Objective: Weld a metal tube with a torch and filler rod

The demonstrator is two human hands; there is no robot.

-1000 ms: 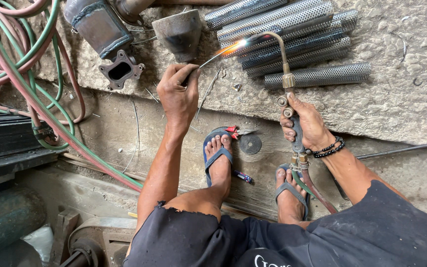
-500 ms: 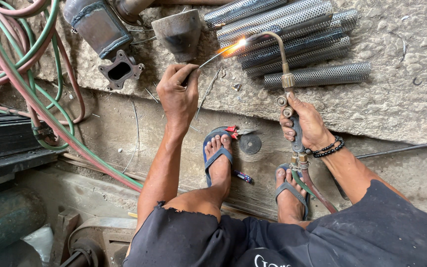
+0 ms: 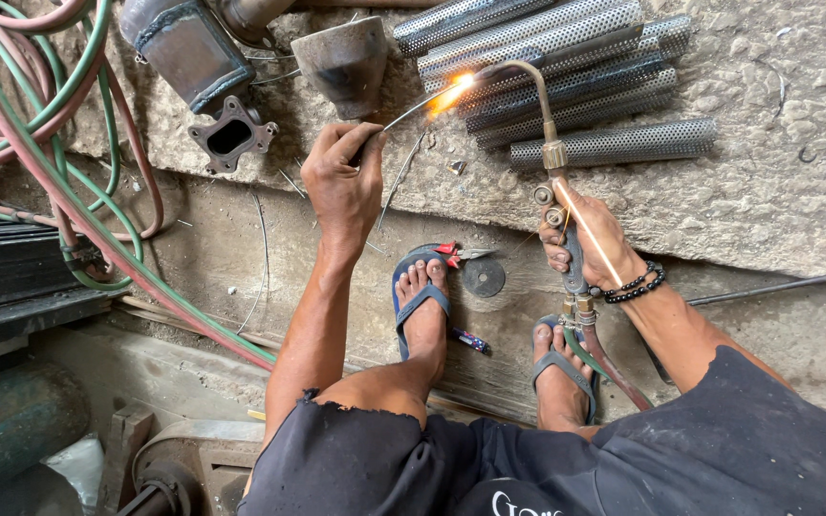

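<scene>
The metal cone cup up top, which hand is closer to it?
Left. The left hand sits just below the metal cone, pinching a thin rod. The right hand is far off to its right, gripping the torch.

The perforated tubes (image 3: 566, 67) and metal housing (image 3: 188, 48) are cut off at the far edge. The glare of the flame (image 3: 453, 91) hides the filler rod's (image 3: 413, 107) tip. The hoses (image 3: 40, 143) run out at the left edge.

Rough concrete ledge (image 3: 767, 191) carries it all: perforated steel tubes (image 3: 614, 143) stacked just beyond the right hand (image 3: 590, 239), a metal cone (image 3: 344, 62) just past the left hand (image 3: 344, 186), a flanged pipe piece (image 3: 203, 72) farther to that hand's left.
</scene>
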